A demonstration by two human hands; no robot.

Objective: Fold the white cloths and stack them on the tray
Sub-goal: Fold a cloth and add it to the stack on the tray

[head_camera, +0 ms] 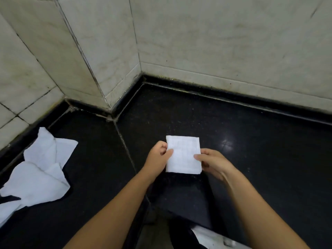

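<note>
1. The dark counter [251, 150] is lying under everything, running from the pale wall tiles [215, 42] back toward the person.
2. A loose heap [41, 169] of unfolded white cloths is lying well off to the left of the left hand's fingers, waiting its turn.
3. The folded cloth [183, 155] is sitting between the two hands as a small tidy rectangle; whether it is resting on the counter or being held just above it, I cannot tell.
4. The left hand [158, 157] is pinching the cloth's left edge with curled fingers and thumb.
5. The right hand [213, 162] is gripping the right edge, thumb on top.
6. Judging by this, the folding of this cloth is finishing. The next move is calling for carrying it flat to the tray, which is not clearly showing here.
</note>
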